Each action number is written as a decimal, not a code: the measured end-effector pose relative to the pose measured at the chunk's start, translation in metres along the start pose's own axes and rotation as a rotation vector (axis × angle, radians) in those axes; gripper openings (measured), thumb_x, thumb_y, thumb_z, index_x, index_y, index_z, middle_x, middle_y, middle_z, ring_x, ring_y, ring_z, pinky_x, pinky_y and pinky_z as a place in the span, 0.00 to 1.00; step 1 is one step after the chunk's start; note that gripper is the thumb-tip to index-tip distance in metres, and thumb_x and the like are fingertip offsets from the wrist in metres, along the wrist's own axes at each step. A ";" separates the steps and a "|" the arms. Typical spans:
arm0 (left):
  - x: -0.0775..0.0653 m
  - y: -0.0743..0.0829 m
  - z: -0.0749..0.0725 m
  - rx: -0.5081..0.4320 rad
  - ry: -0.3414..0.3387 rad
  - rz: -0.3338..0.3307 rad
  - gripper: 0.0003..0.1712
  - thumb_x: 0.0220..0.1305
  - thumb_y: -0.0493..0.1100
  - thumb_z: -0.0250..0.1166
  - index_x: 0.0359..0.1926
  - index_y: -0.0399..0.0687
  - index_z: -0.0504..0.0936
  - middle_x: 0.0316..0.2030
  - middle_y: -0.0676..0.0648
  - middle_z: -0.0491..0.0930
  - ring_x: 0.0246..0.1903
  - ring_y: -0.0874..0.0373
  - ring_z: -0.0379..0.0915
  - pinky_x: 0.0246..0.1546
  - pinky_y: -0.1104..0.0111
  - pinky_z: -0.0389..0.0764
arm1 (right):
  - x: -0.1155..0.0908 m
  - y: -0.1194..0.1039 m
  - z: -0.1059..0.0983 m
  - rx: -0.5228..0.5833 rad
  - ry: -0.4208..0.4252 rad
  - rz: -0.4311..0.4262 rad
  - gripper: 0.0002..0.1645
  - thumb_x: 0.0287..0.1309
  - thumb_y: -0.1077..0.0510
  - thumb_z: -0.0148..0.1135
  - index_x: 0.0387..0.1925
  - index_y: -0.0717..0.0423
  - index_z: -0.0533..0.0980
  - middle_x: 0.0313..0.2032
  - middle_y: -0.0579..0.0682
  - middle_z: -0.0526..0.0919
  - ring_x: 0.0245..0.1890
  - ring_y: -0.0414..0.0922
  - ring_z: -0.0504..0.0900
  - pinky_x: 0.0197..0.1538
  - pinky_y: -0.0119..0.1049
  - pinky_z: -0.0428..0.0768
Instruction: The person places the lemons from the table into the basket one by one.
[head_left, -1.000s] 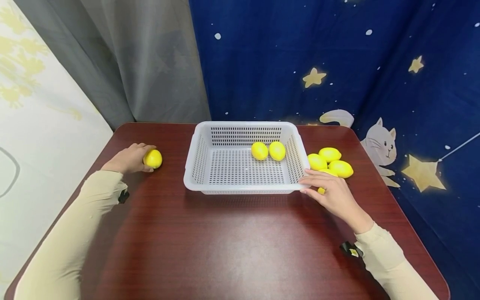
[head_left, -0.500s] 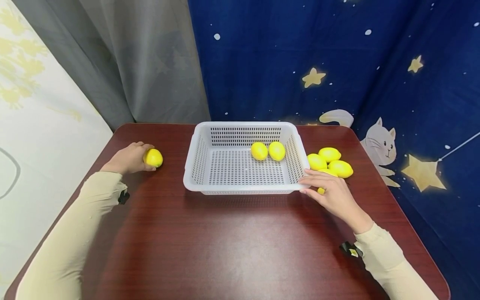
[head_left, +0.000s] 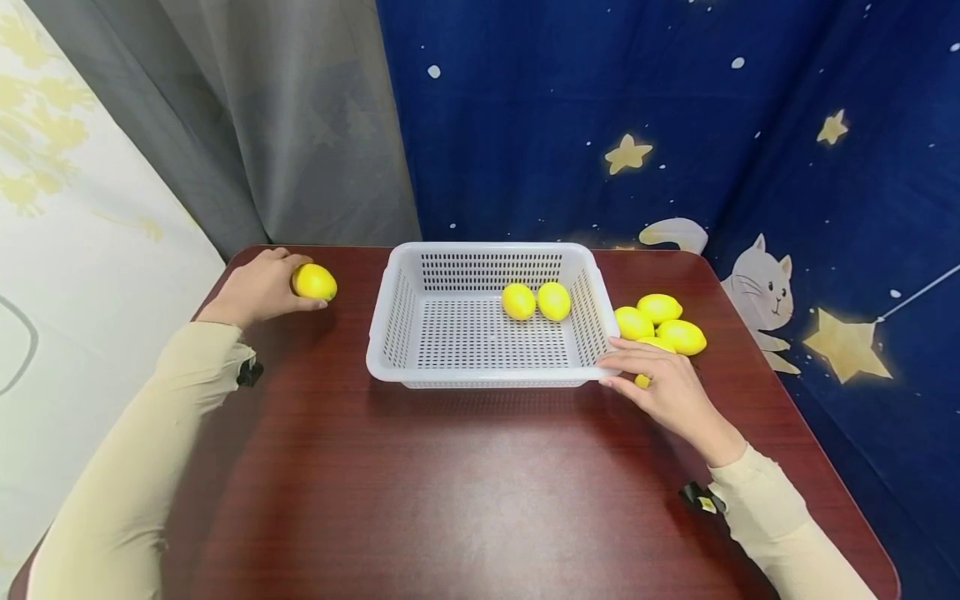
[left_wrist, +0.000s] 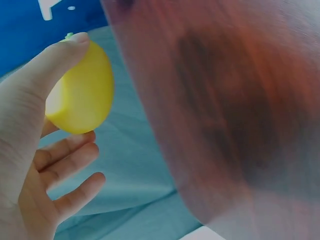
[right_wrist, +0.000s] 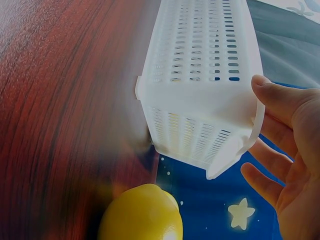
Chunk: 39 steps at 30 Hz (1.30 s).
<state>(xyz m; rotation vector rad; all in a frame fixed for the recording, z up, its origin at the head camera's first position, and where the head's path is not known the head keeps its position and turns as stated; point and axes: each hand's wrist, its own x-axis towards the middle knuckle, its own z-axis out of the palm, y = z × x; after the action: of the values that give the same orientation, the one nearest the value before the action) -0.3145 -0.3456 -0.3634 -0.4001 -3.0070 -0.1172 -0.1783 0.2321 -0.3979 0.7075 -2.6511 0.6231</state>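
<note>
A yellow lemon [head_left: 314, 282] is pinched between the thumb and fingers of my left hand [head_left: 258, 287], raised above the left part of the table. In the left wrist view the thumb lies across this lemon [left_wrist: 87, 95], and the lower fingers stand free of it. My right hand [head_left: 663, 392] grips the front right corner of a white plastic basket [head_left: 491, 375], thumb on the outside of its rim in the right wrist view. Two lemons, a left one [head_left: 518, 302] and a right one [head_left: 553, 302], lie side by side inside the basket.
Several more lemons [head_left: 681, 337] sit on the table right of the basket, some partly hidden by my right hand. The dark red wooden table [head_left: 450, 483] ends at a grey curtain [head_left: 315, 125] and a blue starry curtain [head_left: 525, 125] behind.
My left hand has lifted its lemon up off the table and slightly away from me, tilting it. The right hand, the basket and the other lemons have stayed in place.
</note>
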 end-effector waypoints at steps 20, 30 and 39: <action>0.017 0.040 -0.029 0.007 0.107 0.023 0.41 0.51 0.66 0.71 0.54 0.38 0.80 0.46 0.36 0.80 0.45 0.42 0.73 0.43 0.42 0.80 | 0.000 0.000 0.000 -0.003 -0.003 -0.006 0.23 0.45 0.51 0.78 0.47 0.45 0.86 0.50 0.47 0.88 0.58 0.47 0.83 0.59 0.48 0.78; 0.032 0.063 -0.034 0.025 0.113 0.074 0.42 0.49 0.70 0.71 0.52 0.40 0.81 0.45 0.37 0.83 0.43 0.43 0.74 0.43 0.46 0.80 | 0.000 0.000 0.001 0.003 0.002 -0.008 0.23 0.45 0.52 0.78 0.46 0.46 0.86 0.49 0.47 0.88 0.58 0.47 0.83 0.60 0.48 0.78; 0.039 0.081 -0.037 0.027 0.100 0.091 0.41 0.48 0.69 0.72 0.51 0.41 0.81 0.44 0.39 0.83 0.42 0.45 0.74 0.44 0.48 0.80 | 0.000 0.000 0.001 0.005 0.007 -0.008 0.23 0.45 0.52 0.78 0.46 0.46 0.86 0.50 0.47 0.88 0.59 0.47 0.83 0.60 0.47 0.78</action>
<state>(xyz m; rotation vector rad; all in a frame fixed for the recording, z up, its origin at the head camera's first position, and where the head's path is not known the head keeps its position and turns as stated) -0.3274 -0.2608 -0.3172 -0.5121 -2.8832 -0.0868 -0.1785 0.2320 -0.3992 0.7157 -2.6396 0.6294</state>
